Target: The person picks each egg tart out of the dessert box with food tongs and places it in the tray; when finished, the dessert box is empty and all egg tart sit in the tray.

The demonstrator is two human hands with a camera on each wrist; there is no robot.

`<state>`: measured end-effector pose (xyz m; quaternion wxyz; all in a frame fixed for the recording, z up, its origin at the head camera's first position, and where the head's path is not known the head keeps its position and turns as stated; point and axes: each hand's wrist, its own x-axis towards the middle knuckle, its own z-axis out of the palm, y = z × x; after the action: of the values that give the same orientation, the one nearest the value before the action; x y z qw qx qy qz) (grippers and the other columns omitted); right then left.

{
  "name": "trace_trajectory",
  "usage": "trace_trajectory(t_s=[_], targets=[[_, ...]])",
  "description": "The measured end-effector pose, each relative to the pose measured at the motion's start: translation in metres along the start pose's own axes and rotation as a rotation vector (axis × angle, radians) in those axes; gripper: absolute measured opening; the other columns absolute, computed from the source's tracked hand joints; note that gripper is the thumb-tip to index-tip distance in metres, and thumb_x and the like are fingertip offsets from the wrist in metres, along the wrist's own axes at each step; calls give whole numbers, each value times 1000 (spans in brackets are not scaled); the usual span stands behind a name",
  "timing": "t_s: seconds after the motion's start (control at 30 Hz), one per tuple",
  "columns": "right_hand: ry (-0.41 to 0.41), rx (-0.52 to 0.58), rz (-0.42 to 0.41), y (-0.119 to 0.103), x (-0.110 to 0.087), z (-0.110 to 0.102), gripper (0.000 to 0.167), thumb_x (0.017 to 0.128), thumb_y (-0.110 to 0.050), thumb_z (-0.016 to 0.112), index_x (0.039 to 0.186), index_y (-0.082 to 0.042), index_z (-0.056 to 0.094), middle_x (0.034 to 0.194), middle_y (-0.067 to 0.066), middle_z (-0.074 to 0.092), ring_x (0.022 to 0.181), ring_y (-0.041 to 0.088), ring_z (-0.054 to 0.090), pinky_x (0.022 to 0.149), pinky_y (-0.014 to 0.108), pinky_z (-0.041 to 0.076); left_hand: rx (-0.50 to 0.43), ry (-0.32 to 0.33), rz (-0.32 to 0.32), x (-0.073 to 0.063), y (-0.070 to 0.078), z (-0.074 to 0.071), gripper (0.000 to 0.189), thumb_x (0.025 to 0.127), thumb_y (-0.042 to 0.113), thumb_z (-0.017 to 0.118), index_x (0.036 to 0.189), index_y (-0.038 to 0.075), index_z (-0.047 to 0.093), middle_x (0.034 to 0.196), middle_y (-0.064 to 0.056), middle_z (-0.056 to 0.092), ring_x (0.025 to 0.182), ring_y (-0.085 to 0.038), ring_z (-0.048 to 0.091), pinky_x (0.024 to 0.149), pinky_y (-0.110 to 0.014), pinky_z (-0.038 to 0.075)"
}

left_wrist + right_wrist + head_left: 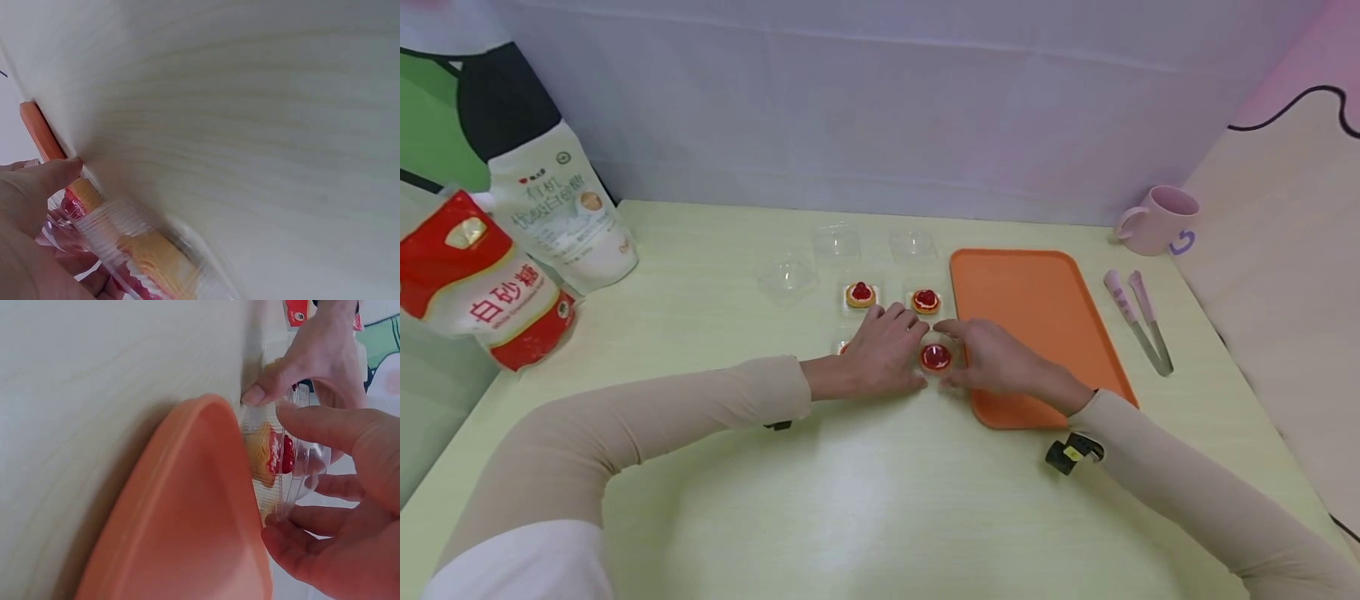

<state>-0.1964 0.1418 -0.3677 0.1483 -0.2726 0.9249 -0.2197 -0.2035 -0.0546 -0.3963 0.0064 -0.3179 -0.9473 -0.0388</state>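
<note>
A red-topped tart [936,357] sits in a clear plastic box, its domed lid [317,464] over it in the right wrist view. My left hand [883,354] grips the box's left side, thumb low at the near edge. From the right, my right hand [1000,358] holds the opposite side between thumb and fingers. Just beyond my hands, two more tarts, one at left [861,294] and one at right [925,301], rest on clear bases. Another tart [159,265] is mostly hidden from the head view behind my left hand.
Three clear lids lie behind the tarts, including one at left [787,277]. An orange tray [1030,292] lies right beside the box, with tongs [1141,321] and a pink mug [1159,221] farther right. A red-and-white sugar bag [490,287] and a white bag [561,208] stand at left.
</note>
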Motion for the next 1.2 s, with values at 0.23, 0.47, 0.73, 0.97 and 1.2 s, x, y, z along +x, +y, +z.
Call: trace_trajectory(t_s=[0.23,0.47,0.73,0.97,1.2], targets=[[8,117,-28,11,4,-1,77,78,-18,86,142,-3,46,133,16,62,121,32,59,100,48,49,-9,1,-11,0,0,1,67,73,51,81,124,12,62,114,-4,61,109,-22,49,91,-41,37],[-10,199,-20,19,5,-2,77,79,-17,86,142,-3,45,138,15,58,124,32,55,102,48,47,-24,-23,-18,0,1,0,73,74,53,81,130,12,58,124,-6,59,115,-24,48,95,-43,37],[-17,211,48,21,2,-13,79,79,-16,85,146,-6,42,142,13,55,126,32,53,103,49,48,-79,-53,-21,-2,-1,-3,88,73,56,81,142,13,48,134,-6,55,125,-25,45,103,-45,35],[-20,206,38,30,-3,-21,79,81,-14,83,147,-2,41,143,18,52,131,36,48,106,53,44,-107,-51,24,-2,-3,-4,91,76,56,79,147,12,44,136,-6,55,125,-25,45,100,-44,35],[-16,237,55,41,-6,-27,79,81,-14,83,147,-4,41,144,17,52,134,37,47,107,54,44,-120,-54,29,-3,-4,-4,90,77,54,79,148,10,45,138,-7,55,126,-25,46,99,-43,36]])
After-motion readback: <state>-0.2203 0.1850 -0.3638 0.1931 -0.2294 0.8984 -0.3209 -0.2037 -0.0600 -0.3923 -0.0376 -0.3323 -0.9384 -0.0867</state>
